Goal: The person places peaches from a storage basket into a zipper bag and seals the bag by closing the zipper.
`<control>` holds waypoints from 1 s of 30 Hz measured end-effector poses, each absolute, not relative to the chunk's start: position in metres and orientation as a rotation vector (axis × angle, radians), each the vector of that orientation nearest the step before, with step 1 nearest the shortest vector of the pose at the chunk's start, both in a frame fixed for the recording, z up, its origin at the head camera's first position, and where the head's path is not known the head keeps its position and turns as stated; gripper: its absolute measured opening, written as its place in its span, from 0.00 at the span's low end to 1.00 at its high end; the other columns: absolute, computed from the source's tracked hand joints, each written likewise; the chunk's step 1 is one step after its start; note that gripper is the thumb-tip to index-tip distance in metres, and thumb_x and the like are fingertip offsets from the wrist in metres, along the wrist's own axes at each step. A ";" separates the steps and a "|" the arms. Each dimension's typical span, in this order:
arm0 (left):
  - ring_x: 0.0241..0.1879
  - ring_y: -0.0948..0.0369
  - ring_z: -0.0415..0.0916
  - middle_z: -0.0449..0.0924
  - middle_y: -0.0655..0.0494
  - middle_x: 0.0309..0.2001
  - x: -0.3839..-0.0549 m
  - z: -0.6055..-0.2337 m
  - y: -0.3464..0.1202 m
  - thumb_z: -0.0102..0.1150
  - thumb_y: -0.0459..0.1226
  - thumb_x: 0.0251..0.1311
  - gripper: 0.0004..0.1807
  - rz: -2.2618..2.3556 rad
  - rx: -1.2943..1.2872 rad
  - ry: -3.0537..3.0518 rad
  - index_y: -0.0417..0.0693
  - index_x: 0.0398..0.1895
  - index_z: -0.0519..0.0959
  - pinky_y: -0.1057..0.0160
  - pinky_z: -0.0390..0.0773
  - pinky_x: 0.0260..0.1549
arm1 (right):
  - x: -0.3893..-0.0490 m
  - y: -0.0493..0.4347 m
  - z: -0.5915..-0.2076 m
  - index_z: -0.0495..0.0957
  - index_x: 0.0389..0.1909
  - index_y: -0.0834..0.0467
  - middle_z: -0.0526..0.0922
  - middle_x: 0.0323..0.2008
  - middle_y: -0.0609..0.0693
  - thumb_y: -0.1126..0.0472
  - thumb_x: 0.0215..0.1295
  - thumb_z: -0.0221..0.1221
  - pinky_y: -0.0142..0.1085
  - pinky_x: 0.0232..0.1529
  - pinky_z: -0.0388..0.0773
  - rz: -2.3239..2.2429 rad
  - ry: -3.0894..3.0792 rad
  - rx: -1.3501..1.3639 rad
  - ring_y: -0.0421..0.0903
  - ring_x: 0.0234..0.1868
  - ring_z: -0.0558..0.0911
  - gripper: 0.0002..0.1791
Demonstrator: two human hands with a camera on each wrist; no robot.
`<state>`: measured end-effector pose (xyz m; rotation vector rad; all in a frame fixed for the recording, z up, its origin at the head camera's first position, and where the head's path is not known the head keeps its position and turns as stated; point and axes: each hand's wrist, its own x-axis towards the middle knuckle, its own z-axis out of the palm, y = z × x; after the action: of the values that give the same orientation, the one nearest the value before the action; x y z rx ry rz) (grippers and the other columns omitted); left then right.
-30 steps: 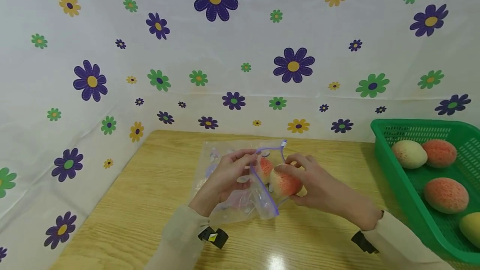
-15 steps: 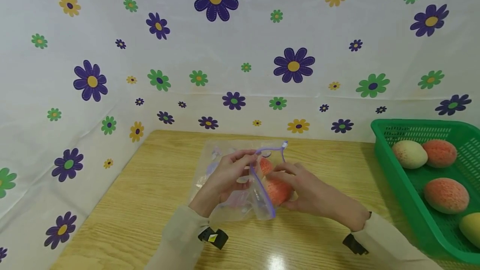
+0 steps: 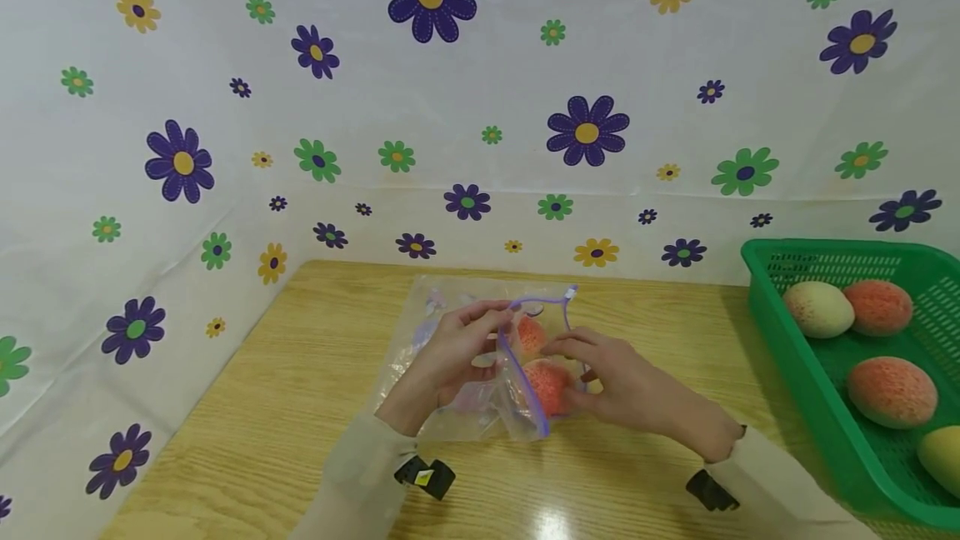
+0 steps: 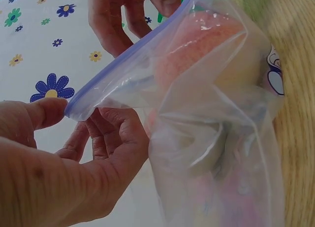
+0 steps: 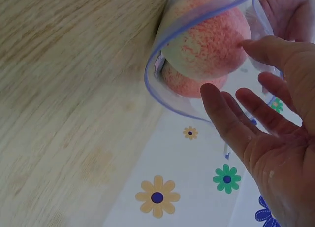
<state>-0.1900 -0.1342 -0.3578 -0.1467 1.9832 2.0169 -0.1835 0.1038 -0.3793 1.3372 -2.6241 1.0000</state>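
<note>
A clear zip bag (image 3: 516, 417) with a purple seal lies on the table, its mouth facing right. My left hand (image 3: 457, 352) pinches the near edge of the mouth between thumb and fingers, lifting it. Just inside the opening sits a red-and-cream peach (image 5: 211, 40). Behind it in the bag is another peach (image 5: 184, 85), partly hidden. My right hand (image 3: 626, 382) is at the mouth with fingers spread and relaxed. Its thumb tip is right at the nearer peach, while the fingers are apart from it. A white slider (image 3: 571, 293) sits at the seal's far corner.
On the right stands a green plastic basket (image 3: 813, 432) with several peaches, among them a pale one (image 3: 817, 309) and a red one (image 3: 892, 392). A flower-printed sheet (image 3: 495, 90) closes off the back and left of the wooden table (image 3: 285, 440).
My right hand has moved left with the nearer peach, put it into the bag's mouth and loosened its fingers from it. The left hand keeps its hold on the bag.
</note>
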 end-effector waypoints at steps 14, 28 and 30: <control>0.39 0.61 0.79 0.82 0.58 0.42 -0.190 -0.358 -0.136 0.57 0.44 0.73 0.19 1.999 -0.145 2.003 0.50 0.63 0.78 0.65 0.79 0.31 | -0.202 0.115 -0.377 0.86 0.43 0.62 0.87 0.37 0.56 0.57 0.66 0.66 0.44 0.37 0.84 0.682 -3.000 0.645 0.49 0.37 0.84 0.12; 0.36 0.62 0.77 0.77 0.60 0.40 -0.193 -0.353 -0.138 0.54 0.42 0.75 0.18 2.133 -0.181 1.944 0.47 0.63 0.79 0.66 0.81 0.29 | -0.210 0.106 -0.381 0.83 0.25 0.59 0.81 0.28 0.50 0.65 0.61 0.58 0.34 0.31 0.68 0.899 -2.974 0.772 0.42 0.29 0.71 0.08; 0.38 0.61 0.77 0.76 0.59 0.41 -0.195 -0.349 -0.140 0.53 0.42 0.75 0.19 2.170 -0.202 1.947 0.47 0.63 0.78 0.65 0.82 0.31 | -0.209 0.105 -0.375 0.82 0.25 0.58 0.79 0.29 0.51 0.65 0.60 0.57 0.34 0.31 0.66 0.928 -2.928 0.746 0.43 0.29 0.69 0.08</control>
<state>-0.1950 -0.1399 -0.3487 -0.2018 1.9468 2.1703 -0.2086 0.1047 -0.3750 0.7458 -2.9278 0.9282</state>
